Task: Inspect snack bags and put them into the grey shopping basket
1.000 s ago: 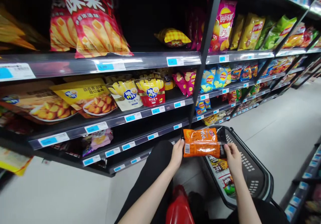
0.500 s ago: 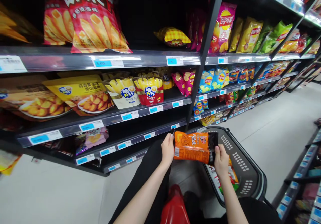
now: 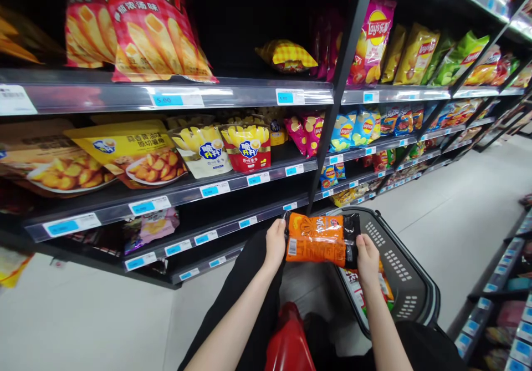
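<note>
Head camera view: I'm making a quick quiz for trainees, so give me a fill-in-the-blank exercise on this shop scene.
1. Both hands hold an ____ snack packet.
2. The left hand and the right hand grip the packet at its two ____.
3. Beneath the packet stands a dark shopping ____.
4. The shelves carry blue price ____.

Missing words: orange; ends; basket; labels

Snack pack [image 3: 318,239]: orange w/ black end, white barcode patch. Basket [image 3: 409,282]: dark grey, perforated dot-hole pattern. Shelves [image 3: 233,91]: black frame, grey edge strips w/ blue-and-white price tags. Big bag [image 3: 153,21] top left: red-pink check, white lettering, golden rolls pic. Fries pouches: one cream [image 3: 205,150], one red [image 3: 248,148], both yellow tops. Lay's bag [image 3: 372,38]: pink, yellow-red logo. Floor [image 3: 457,204]: pale grey.
</note>
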`<state>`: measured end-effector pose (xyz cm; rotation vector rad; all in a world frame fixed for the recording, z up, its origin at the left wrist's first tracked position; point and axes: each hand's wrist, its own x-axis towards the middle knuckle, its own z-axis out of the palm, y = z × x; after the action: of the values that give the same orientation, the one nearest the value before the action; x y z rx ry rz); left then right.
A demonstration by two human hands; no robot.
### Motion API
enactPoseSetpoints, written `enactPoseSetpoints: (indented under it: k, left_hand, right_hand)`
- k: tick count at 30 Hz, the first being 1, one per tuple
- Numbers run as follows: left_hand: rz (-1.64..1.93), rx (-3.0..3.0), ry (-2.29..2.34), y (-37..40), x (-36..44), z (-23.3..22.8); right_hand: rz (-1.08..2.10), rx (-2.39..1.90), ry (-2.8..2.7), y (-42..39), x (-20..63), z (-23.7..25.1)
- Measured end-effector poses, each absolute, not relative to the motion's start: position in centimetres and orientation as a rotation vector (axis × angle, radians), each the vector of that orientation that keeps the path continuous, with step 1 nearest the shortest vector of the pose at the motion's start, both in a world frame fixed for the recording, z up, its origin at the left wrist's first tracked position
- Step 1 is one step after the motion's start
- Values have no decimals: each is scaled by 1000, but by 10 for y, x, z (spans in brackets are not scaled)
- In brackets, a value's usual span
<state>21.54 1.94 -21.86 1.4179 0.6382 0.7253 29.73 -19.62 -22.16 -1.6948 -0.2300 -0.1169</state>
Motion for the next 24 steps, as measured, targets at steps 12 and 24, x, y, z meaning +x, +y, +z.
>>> enactPoseSetpoints:
  k: [12,24]
  left_hand:
    - [173,960,463,-20,219,-223]
    - [234,1074,545,-10,223,-232]
  right_hand:
    - [97,-1257,79,-219,316,-231]
    - [158,-1325,54,-233,316,-209]
